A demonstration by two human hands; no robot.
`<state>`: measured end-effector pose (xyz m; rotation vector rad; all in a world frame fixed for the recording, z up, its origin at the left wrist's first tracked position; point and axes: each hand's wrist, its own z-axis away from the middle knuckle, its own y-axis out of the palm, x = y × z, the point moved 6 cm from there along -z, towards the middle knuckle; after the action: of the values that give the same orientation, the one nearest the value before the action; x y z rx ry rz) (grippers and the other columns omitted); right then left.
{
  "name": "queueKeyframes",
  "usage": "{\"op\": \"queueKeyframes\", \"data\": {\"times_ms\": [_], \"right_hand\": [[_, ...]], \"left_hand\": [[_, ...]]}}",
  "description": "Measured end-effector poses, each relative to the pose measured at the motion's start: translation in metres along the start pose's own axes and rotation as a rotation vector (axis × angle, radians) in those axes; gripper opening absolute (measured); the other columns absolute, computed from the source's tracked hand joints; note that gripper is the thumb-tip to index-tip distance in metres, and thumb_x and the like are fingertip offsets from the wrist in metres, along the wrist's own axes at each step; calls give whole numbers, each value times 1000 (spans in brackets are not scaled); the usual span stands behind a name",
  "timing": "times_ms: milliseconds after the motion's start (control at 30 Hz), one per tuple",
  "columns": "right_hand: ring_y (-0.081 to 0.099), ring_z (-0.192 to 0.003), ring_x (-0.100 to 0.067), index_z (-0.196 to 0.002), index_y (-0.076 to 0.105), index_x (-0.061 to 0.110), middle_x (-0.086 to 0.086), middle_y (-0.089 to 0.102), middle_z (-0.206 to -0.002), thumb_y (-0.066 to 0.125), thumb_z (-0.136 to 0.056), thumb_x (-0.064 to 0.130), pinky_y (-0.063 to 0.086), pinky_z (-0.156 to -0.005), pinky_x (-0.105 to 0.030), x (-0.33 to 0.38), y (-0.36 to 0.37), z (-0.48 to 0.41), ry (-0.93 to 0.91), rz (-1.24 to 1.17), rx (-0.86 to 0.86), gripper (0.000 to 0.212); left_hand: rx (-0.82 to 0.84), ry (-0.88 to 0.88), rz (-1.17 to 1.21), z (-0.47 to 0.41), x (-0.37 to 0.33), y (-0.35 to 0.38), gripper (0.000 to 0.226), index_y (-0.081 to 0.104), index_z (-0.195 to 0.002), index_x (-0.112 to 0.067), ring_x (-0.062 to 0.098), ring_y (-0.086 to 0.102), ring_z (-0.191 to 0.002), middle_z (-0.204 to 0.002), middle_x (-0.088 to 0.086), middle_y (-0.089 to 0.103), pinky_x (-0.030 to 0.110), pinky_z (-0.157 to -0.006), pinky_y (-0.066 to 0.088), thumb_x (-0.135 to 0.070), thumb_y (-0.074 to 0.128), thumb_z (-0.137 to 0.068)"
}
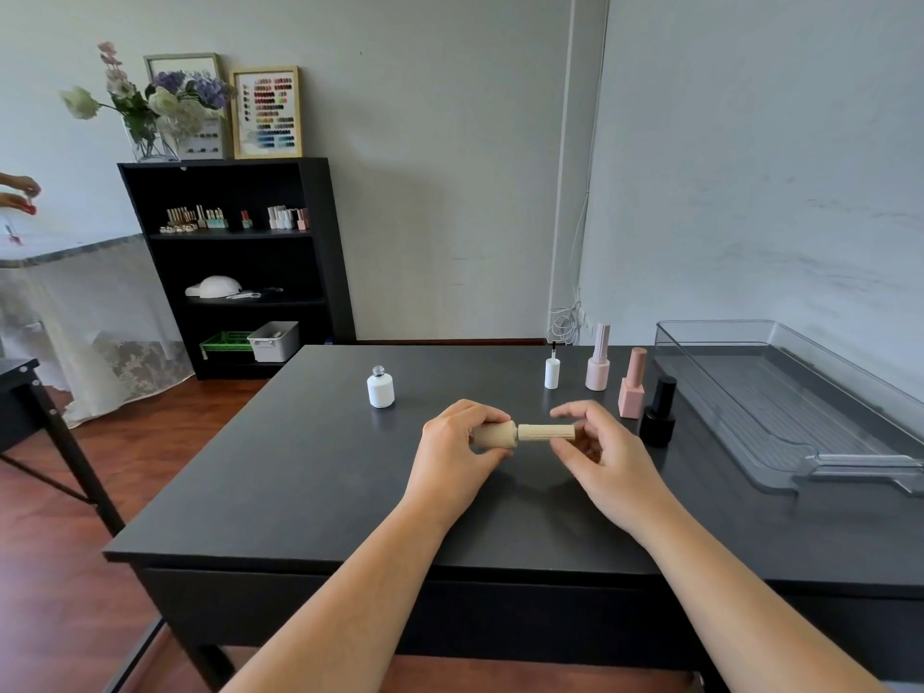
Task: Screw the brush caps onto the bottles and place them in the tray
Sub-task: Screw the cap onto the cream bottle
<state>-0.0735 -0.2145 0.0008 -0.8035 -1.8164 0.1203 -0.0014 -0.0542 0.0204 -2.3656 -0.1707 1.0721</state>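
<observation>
A beige bottle [495, 434] lies sideways above the dark table [310, 482], gripped at its base by my left hand [457, 450]. Its ribbed beige brush cap [545, 432] sits on the neck, with the fingers of my right hand [597, 452] around the cap's far end. A white bottle [380, 387] without a cap stands to the left. A white brush cap [552, 371] stands upright with its brush pointing up. Behind my right hand stand a pale pink ribbed bottle [598, 362], a pink square bottle [632, 385] and a black bottle [659, 415], all capped. The clear tray [800, 442] on the right holds nothing.
A black shelf unit [235, 262] with small bottles and bins stands at the back left. Another person's hands [17, 195] show at the far left edge over a cloth-covered table. A cable hangs by the wall behind the table.
</observation>
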Motion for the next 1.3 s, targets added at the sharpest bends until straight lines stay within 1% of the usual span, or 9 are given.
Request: {"op": "queueKeyframes", "data": {"times_ms": [167, 300, 400, 533, 633, 700, 867, 1033, 1300], "right_hand": [[60, -55, -10, -72, 61, 26, 3, 68, -63, 48, -93, 40, 47, -61, -26, -1, -3, -1, 55, 38, -36, 29], [54, -59, 1, -89, 61, 35, 6, 65, -71, 57, -89, 38, 42, -59, -9, -1, -2, -1, 52, -14, -29, 5], [49, -56, 1, -88, 61, 32, 7, 64, -72, 60, -89, 25, 38, -55, -7, -1, -1, 0, -9, 38, -13, 7], [51, -51, -5, -71, 61, 26, 3, 67, -65, 50, -91, 45, 38, -51, -14, 0, -4, -1, 18, 78, -50, 30], [52, -58, 1, -92, 61, 35, 7, 66, -73, 60, -88, 36, 41, -58, -9, 1, -4, -1, 4, 10, -54, 4], [50, -59, 1, -96, 60, 37, 10, 63, -75, 64, -87, 25, 41, -60, -8, 1, -3, 1, -36, 30, -33, 16], [56, -54, -16, -68, 61, 25, -1, 66, -63, 49, -92, 43, 45, -58, -27, -1, -3, -1, 25, 81, -46, 32], [55, -65, -2, -97, 61, 39, 11, 65, -76, 63, -87, 30, 42, -61, -8, 2, 0, 0, -20, 35, 11, 13], [59, -58, -18, -73, 63, 28, 4, 67, -60, 52, -90, 43, 50, -64, -35, 2, -2, 0, 9, 69, -26, 25]], "left_hand": [[8, 0, 2, -1, 0, 1, 29, 71, -91, -21, -6, 53, -83, -89, -12, 64, 5, -70, 39, -8, 78, -67], [8, -8, 6, 0, 0, 1, 29, 71, -92, -21, -4, 53, -83, -89, -10, 64, 5, -68, 38, -7, 78, -67], [12, -14, 1, 0, 1, 1, 29, 71, -92, -21, -4, 53, -83, -89, -10, 65, 6, -69, 39, -7, 78, -67], [21, -6, -6, 0, 0, 2, 30, 71, -92, -21, -7, 53, -84, -89, -11, 64, 4, -70, 38, -7, 78, -67], [15, -3, -3, 0, 0, 1, 29, 71, -92, -21, -7, 52, -84, -89, -11, 64, 3, -69, 37, -7, 78, -67], [12, -1, -6, -1, 0, 1, 29, 71, -92, -21, -6, 53, -84, -90, -10, 64, 3, -69, 37, -7, 78, -67], [18, 14, -19, -1, -1, 2, 30, 71, -92, -21, -8, 52, -84, -88, -12, 63, 3, -69, 37, -7, 79, -66], [15, 6, -18, -1, 0, 2, 30, 71, -92, -23, -7, 52, -85, -88, -12, 64, 4, -70, 38, -9, 79, -67], [46, 22, -35, 0, -1, 3, 30, 71, -94, -22, -12, 50, -84, -90, -13, 63, 1, -69, 35, -9, 78, -69]]}}
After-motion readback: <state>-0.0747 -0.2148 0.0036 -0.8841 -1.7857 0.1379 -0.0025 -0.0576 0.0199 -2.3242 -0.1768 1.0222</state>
